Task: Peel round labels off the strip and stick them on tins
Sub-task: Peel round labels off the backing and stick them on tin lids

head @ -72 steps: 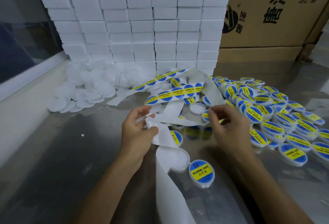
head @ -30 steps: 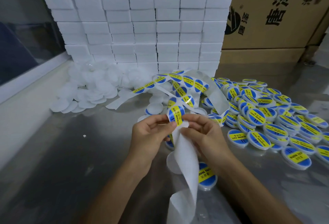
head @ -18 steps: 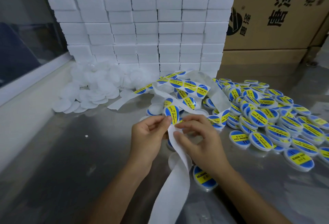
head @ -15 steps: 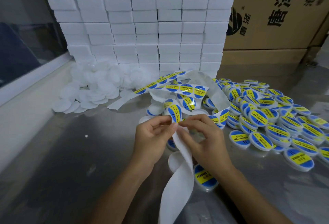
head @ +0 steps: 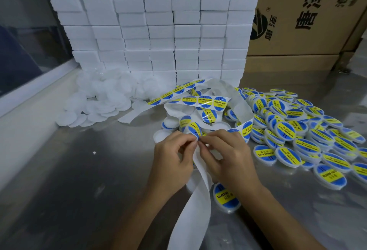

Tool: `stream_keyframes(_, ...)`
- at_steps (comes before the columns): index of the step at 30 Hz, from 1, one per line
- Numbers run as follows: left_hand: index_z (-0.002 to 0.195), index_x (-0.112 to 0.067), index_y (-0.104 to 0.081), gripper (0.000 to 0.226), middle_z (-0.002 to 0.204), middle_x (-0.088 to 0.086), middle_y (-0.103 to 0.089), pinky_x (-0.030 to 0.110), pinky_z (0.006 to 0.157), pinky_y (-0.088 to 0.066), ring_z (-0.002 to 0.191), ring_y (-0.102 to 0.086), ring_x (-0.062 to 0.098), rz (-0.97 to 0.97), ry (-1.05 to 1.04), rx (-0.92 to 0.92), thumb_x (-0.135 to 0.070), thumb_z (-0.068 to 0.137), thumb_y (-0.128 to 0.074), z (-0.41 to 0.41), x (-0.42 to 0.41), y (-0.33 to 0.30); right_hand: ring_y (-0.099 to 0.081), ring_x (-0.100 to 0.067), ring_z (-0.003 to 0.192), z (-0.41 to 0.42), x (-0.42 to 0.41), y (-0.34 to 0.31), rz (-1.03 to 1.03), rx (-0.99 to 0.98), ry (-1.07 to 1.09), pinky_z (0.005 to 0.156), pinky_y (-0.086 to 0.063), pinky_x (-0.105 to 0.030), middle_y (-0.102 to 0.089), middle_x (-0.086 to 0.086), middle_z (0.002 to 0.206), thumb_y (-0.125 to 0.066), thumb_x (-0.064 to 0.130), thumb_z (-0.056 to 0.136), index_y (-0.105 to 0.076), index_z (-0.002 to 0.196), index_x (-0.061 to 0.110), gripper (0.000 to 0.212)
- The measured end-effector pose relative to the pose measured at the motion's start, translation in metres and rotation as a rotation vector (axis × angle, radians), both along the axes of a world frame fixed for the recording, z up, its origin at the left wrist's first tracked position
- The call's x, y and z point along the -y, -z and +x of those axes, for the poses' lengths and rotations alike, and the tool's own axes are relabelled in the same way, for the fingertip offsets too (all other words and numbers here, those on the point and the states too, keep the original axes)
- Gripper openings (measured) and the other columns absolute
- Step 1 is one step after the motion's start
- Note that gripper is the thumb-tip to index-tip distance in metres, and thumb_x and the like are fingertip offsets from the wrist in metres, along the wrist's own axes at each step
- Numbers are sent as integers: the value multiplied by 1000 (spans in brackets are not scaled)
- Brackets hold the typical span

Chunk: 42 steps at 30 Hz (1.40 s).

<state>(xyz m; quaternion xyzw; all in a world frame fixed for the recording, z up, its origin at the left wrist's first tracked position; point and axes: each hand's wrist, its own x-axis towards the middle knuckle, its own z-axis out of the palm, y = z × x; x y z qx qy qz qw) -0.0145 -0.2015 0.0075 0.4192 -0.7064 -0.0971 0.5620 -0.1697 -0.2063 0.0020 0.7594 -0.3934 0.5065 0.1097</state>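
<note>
Nearest, bare strip trailing down off the table, a labelled tin just right of it. Above, left hand and right hand pinching the strip together at a label. Beyond, labelled tins heaped right, plain lids left, white boxes stacked behind.

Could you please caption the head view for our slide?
Both hands pinch a blue-and-yellow round label on the white backing strip.
</note>
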Motion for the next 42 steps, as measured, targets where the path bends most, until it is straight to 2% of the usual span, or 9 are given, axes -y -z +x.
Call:
stream_keyframes(8,82,-8,-71,10,75,-5,-66,16,64,-47,69,-60,5,45,2,-10,-8,84,-62,5,2,-1,-59,-14,67,-7,2,-4,117,215,14,63,-50,-41,-65,1,75,-68,11,85,-69,80,9,6)
stream_keyframes(12,80,-8,-71,9,74,-8,-65,16,63,-48,68,-60,5,58,11,-9,-9,84,-62,5,3,0,-61,-7,67,-16,5,-6,261,474,62,66,-47,-16,-67,7,70,-72,2,82,-69,78,13,12)
stream_keyframes(18,66,-13,-66,19,60,-12,-59,19,55,-46,56,-55,3,75,-24,-66,-21,83,-63,14,8,7,-66,-8,58,-25,13,-12,555,985,-88,55,-51,-16,-72,-1,65,-65,1,87,-71,76,15,19)
stream_keyframes(25,45,-1,-37,35,44,25,-31,40,44,-26,44,-29,23,183,-185,-407,-24,70,-47,65,31,13,-74,-15,72,-21,6,-19,561,986,-159,64,-55,-17,-76,-4,73,-71,-1,84,-77,81,11,13)
stream_keyframes(29,64,2,-57,28,62,6,-46,34,58,-37,59,-45,20,350,-627,-402,-22,72,-47,109,54,22,-71,-9,68,-16,1,-24,528,922,-151,65,-56,-19,-76,2,73,-76,-3,79,-77,80,13,16)
stream_keyframes(30,71,-7,-60,16,78,11,-65,35,66,-43,69,-54,25,378,-716,-365,-19,77,-51,119,60,23,-70,-8,67,-15,0,-25,518,907,-154,65,-57,-19,-76,3,73,-77,-3,79,-77,81,14,17)
stream_keyframes(34,116,-7,-56,38,128,22,-46,42,101,-39,117,-47,38,396,-923,-219,-6,77,-60,160,81,18,-69,-8,67,-13,-1,-27,484,880,-185,66,-56,-20,-75,3,73,-76,-1,80,-76,81,14,15)
stream_keyframes(38,130,-8,-46,61,138,22,-37,51,103,-36,125,-38,43,507,-1040,-21,-14,74,-69,213,101,16,-68,-6,70,-14,1,-25,483,858,-206,69,-55,-18,-74,6,75,-77,0,80,-74,91,17,21)
stream_keyframes(42,133,-11,-51,60,133,21,-52,50,91,-50,114,-54,44,710,-994,79,-32,79,-69,252,119,10,-70,-5,75,-19,6,-24,478,830,-190,73,-55,-18,-75,8,80,-77,1,80,-72,100,19,27)
